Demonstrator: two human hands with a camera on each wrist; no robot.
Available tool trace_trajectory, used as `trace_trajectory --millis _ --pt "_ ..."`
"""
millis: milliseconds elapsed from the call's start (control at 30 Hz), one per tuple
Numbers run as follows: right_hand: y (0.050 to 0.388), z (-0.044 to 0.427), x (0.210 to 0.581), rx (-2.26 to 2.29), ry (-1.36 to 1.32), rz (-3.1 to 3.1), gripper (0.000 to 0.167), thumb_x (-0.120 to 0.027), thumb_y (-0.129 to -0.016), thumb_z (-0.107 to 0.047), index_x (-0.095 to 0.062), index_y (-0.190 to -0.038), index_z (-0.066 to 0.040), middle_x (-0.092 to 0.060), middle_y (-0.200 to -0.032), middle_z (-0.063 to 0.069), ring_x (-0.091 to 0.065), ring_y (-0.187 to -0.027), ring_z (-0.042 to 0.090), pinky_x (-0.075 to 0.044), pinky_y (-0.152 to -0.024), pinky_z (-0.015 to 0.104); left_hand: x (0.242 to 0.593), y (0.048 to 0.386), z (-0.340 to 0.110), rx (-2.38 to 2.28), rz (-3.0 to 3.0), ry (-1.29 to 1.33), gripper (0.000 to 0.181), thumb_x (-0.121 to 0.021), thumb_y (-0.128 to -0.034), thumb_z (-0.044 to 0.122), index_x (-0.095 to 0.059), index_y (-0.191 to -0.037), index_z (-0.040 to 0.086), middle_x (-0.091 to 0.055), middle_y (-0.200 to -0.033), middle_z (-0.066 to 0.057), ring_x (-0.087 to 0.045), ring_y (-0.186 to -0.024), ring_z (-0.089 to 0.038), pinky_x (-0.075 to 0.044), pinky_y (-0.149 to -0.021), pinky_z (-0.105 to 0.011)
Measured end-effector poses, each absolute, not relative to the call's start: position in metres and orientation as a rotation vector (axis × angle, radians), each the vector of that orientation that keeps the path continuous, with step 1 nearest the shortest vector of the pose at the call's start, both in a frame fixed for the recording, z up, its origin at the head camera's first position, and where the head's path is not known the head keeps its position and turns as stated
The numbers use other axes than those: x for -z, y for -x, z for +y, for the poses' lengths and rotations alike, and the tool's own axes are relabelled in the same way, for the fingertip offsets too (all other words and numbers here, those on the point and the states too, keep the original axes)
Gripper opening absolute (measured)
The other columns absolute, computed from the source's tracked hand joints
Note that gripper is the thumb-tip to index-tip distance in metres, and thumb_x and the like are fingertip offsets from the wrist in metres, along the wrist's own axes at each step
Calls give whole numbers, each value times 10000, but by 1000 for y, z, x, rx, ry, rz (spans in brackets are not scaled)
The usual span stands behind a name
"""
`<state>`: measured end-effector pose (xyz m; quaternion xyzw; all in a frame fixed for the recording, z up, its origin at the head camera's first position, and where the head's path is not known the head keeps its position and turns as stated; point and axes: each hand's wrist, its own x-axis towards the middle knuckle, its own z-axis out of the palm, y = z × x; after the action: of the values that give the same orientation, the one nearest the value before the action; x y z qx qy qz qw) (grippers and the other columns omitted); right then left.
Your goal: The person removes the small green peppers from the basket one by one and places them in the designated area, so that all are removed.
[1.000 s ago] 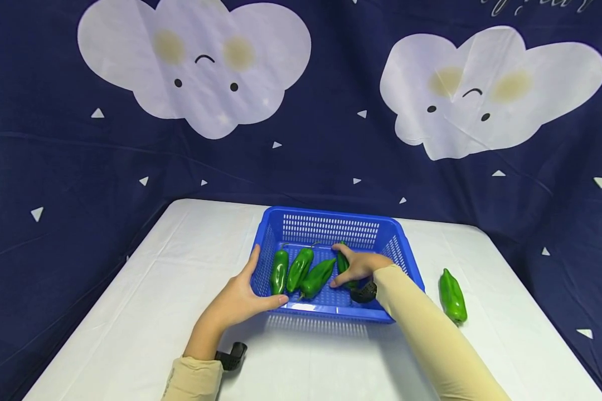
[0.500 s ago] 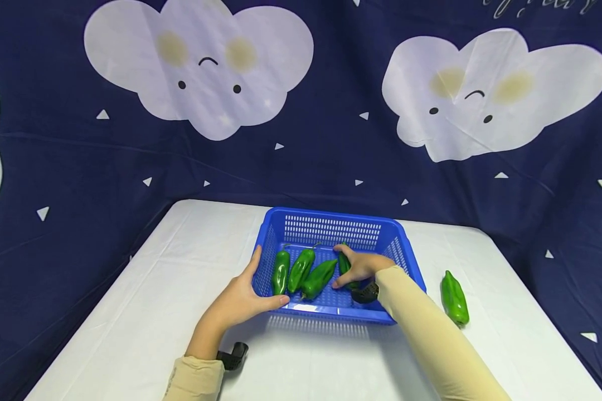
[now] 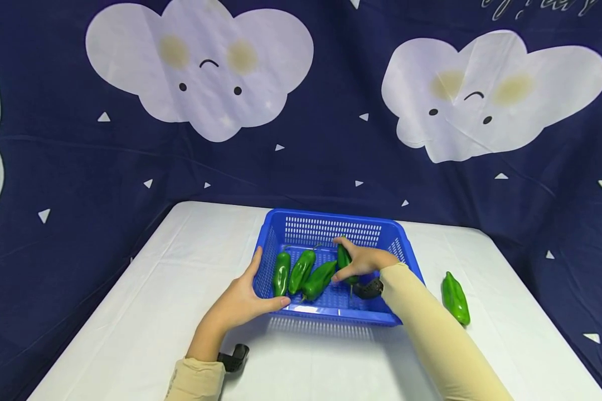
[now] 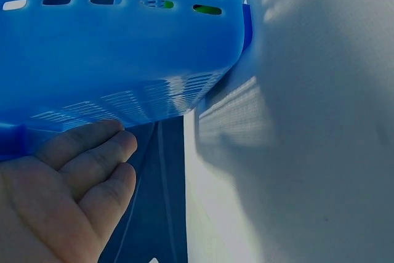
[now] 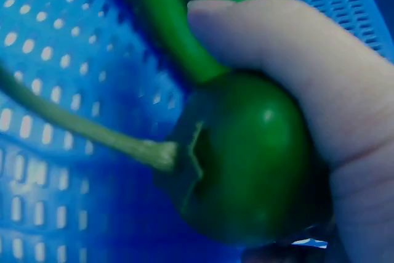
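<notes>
A blue plastic basket (image 3: 326,216) with slotted walls stands on the table. My left hand (image 3: 233,306) holds its near left corner, thumb over the front rim and fingers along the outer left wall. The left wrist view shows three fingers against that wall. Inside the basket, my right hand (image 3: 365,262) grips a green pepper (image 3: 344,257), its stem end toward me. In the right wrist view the thumb (image 5: 265,35) lies over this pepper, and another pepper shows behind. Three peppers lie in the basket's left and middle: one (image 3: 281,273), another (image 3: 302,270) and a third (image 3: 319,281).
One more green pepper (image 3: 455,299) lies on the white table (image 3: 180,250), to the right of the basket. A dark blue cloth (image 3: 331,156) with printed clouds hangs behind the table. A black wrist camera (image 3: 236,358) sits on my left wrist.
My right hand has raised its pepper slightly, and the stem now shows below the hand. The left hand keeps its place on the corner. The head view has shifted a little.
</notes>
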<state>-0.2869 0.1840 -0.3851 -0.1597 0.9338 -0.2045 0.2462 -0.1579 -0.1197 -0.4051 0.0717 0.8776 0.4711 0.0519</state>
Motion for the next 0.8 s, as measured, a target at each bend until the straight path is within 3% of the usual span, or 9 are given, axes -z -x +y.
trace_trajectory --millis 433,600,800 --pt "288 177 336 648 588 2579 1094 -812 -767 -497 -96 -1573 -309 -473 -1361 154 -553 -1162 285 -427 -1079 516 405 159 -120 -1454 2666 -235 1288 -838 -697 572 28 -1606 282 -307 -1607 -149 -423 -1408 -382 -404 -1086 -606" --pt "285 179 325 673 622 2569 1068 -818 -771 -480 -115 -1559 -320 -544 -1244 135 -586 -1073 246 -451 -1046 484 407 160 -120 -1435 2671 -237 1276 -835 -711 553 30 -1606 272 -266 -1617 -166 -384 -1425 -411 -385 -1091 -626" --pt "282 186 314 732 643 2560 1047 -822 -781 -448 -115 -1546 -351 -524 -1249 137 -594 -1035 234 -477 -1012 455 405 159 -121 -1415 2678 -220 1288 -838 -701 564 38 -1603 289 -244 -1625 -155 -361 -1438 -409 -373 -1099 -628"
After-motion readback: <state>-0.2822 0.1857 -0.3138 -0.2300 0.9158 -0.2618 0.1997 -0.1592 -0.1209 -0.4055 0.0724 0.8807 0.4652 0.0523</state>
